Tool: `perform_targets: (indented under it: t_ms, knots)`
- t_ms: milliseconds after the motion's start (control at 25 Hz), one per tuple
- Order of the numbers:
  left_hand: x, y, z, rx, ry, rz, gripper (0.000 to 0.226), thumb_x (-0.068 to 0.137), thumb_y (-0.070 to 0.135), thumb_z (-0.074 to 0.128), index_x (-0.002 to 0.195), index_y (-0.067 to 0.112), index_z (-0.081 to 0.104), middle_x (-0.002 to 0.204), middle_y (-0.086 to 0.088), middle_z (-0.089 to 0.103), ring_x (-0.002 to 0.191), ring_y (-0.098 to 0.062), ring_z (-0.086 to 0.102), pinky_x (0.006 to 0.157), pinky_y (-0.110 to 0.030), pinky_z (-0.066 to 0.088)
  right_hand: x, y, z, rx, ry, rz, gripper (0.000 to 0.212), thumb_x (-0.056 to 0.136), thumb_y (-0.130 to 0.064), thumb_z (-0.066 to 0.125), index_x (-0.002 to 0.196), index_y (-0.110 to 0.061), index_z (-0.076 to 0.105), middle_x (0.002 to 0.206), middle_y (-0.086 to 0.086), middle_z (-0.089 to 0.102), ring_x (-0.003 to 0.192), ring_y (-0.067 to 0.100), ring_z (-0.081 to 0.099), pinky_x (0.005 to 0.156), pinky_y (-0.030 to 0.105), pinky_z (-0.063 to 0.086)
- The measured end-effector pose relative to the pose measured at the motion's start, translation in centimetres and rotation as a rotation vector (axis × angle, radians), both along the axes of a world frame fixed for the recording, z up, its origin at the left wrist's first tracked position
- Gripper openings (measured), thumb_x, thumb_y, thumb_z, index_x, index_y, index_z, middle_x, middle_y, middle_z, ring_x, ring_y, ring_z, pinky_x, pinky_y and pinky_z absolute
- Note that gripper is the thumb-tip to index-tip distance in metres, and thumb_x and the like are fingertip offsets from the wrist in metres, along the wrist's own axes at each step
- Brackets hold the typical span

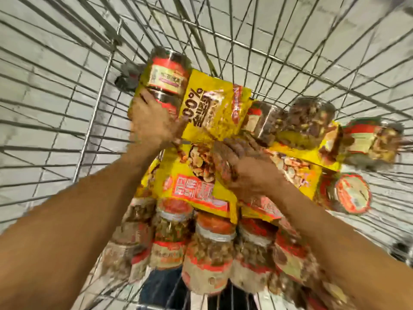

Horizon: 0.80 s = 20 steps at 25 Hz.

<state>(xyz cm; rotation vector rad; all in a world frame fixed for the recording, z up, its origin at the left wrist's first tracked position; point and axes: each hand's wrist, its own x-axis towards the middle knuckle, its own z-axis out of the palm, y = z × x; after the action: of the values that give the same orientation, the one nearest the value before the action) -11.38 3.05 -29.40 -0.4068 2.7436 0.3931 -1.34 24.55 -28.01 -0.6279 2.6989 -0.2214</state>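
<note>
**A:** Status on the cart load?

**B:** Left hand is wrapped round the lower end of a red-labelled jar of nuts, upper left of centre. The jar lies on its side on top of the upper yellow nut bag, touching it.

**A:** Why on its side?

**B:** My read: the bags make a soft, uneven layer, so an upright jar would tip. Lying flat near the shopping cart's wire wall, it has something to stop a roll.

**A:** Right hand?

**B:** Right hand is at centre frame, resting on the lower yellow nut bag, fingers pointing toward the upper one. Too blurred to tell pressing from pinching. It's probably pinning the bags so they don't slide under the jar.

**A:** Rest of the load?

**B:** A row of jars is packed side by side along the bottom of the frame, partly under the bags. There are loose jars on their sides at right.
</note>
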Motion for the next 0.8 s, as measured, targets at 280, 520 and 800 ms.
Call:
perform_targets:
  t_ms: [280,520,800]
  knots:
    - [0.6,-1.5,-0.8,0.491,-0.139,0.31,0.085,0.067,0.046,0.075,0.131,-0.001,0.045,0.128,-0.023,0.052,0.108,-0.033,0.057,0.091,-0.039,0.05,-1.0,-0.8,4.4,-0.988,-0.556,-1.111,0.077,0.058,-0.046,0.082,0.12,-0.013,0.051,0.11,0.0,0.066,0.097,0.01,0.064,0.087,0.026,0.051]
    - [5.0,-0.8,15.0,1.282,-0.573,0.442,0.03,0.087,0.03,0.057,0.106,0.009,0.065,0.097,-0.009,0.071,0.076,-0.017,0.068,0.075,-0.034,0.055,2.7,-1.2,17.1,-1.213,-0.505,-1.225,0.023,0.078,-0.038,0.064,0.082,-0.016,0.068,0.076,-0.005,0.073,0.071,0.007,0.068,0.073,0.027,0.053]
    - [12.7,5.7,39.2,1.726,-0.99,-0.084,0.067,0.042,0.048,0.082,0.095,0.009,0.074,0.098,-0.01,0.073,0.092,-0.024,0.069,0.082,-0.045,0.056,17.9,0.7,38.3,-2.017,-0.234,-1.311,0.08,0.041,-0.066,0.072,0.097,-0.009,0.069,0.079,0.007,0.071,0.069,0.02,0.068,0.08,0.038,0.053]
